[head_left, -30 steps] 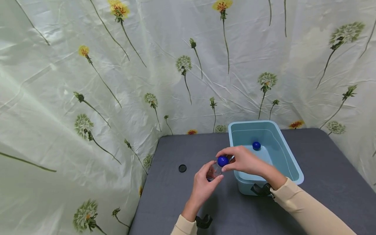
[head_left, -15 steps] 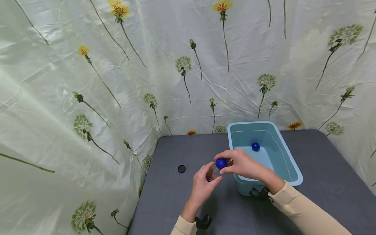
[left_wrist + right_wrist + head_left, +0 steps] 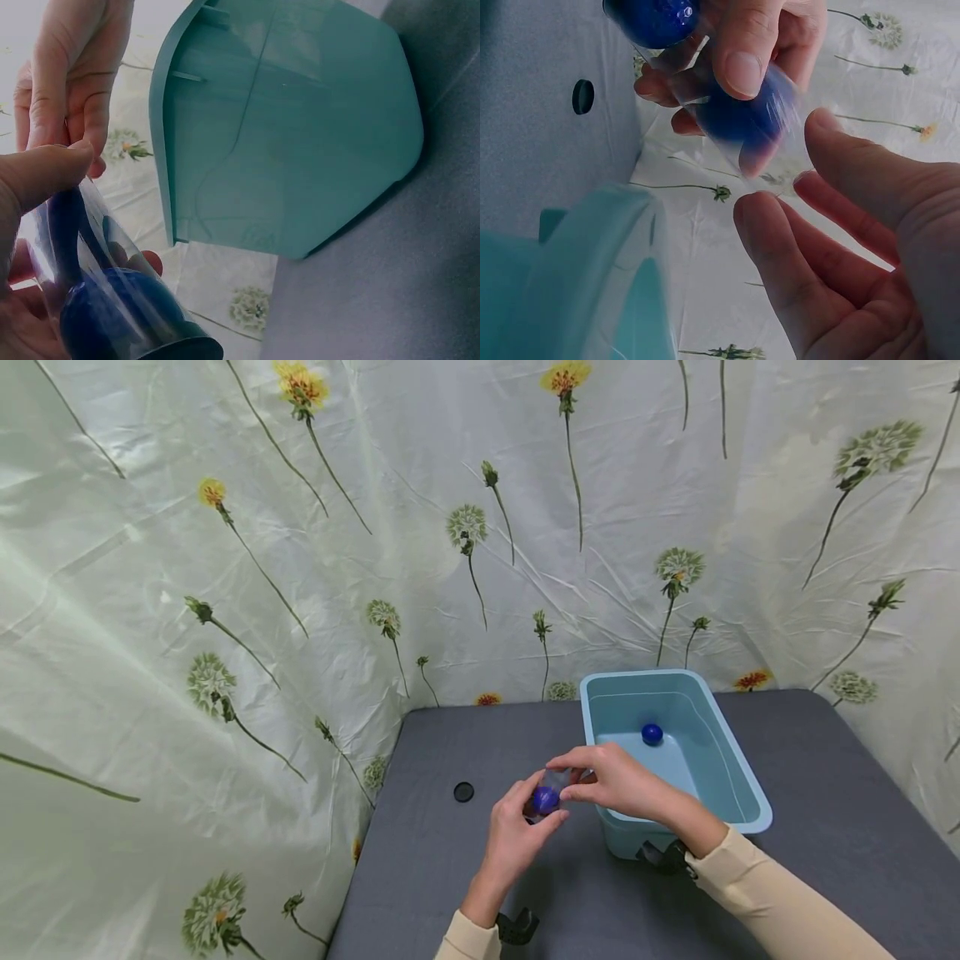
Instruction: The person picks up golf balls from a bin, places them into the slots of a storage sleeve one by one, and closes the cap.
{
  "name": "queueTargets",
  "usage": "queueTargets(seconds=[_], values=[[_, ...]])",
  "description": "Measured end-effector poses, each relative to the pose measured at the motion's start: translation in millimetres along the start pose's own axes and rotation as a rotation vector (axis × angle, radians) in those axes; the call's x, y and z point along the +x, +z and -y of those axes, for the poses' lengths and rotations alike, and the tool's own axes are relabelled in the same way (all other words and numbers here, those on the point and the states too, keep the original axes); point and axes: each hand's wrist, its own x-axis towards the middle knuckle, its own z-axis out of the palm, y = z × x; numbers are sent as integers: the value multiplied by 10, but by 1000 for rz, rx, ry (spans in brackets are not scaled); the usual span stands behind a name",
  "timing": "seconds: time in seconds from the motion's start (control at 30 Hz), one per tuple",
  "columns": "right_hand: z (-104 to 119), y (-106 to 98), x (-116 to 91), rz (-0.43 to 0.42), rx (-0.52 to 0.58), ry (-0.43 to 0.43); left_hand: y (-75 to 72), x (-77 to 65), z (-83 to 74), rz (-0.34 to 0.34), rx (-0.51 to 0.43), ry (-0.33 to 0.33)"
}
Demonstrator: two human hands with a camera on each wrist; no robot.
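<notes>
My left hand point(image 3: 513, 835) grips a clear plastic tube point(image 3: 97, 232), thumb on one side and fingers on the other. Inside it are two glossy blue balls: a lower ball point(image 3: 112, 315) near the dark-capped end, and an upper ball point(image 3: 742, 112) behind my left thumb. The tube is tilted, its open mouth toward my right hand point(image 3: 618, 785). That hand has thumb and fingertips spread apart right at the mouth, no ball between them. In the head view, only the upper ball point(image 3: 545, 800) shows plainly; the left fingers cover much of the tube.
A light blue plastic bin point(image 3: 750, 810) stands right of the hands, under my right forearm, with one blue ball point(image 3: 652, 734) inside. A small round black cap point(image 3: 463, 792) lies on the dark grey table point(image 3: 435, 868) at left. Behind hangs a flower-print curtain point(image 3: 420, 552).
The blue ball that my right fingers held at the tube's mouth has slid down inside, to my left fingers. My right fingers have let go of it; both hands stay nearly in place.
</notes>
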Motion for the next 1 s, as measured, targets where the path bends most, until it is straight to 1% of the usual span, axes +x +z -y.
queueTargets(seconds=[0.17,0.3,0.4,0.5,0.67,0.77,1.0], values=[[8,0,-11,2,10,6,13,-9,12,-5,12,-8],[31,-17,8,-4,-11,-17,28,-19,30,-19,12,0],[56,-80,37,-30,-5,-38,38,-18,34,-22,15,12],[60,-189,70,-66,-12,-36,44,-17,27,-17,14,4],[-7,-379,138,-106,-60,26,34,-20,15,-7,6,-43],[-89,-462,169,-115,-68,68,29,-22,16,-4,-1,-51],[-291,-578,242,-115,-102,128,19,-30,16,-7,-15,-70]])
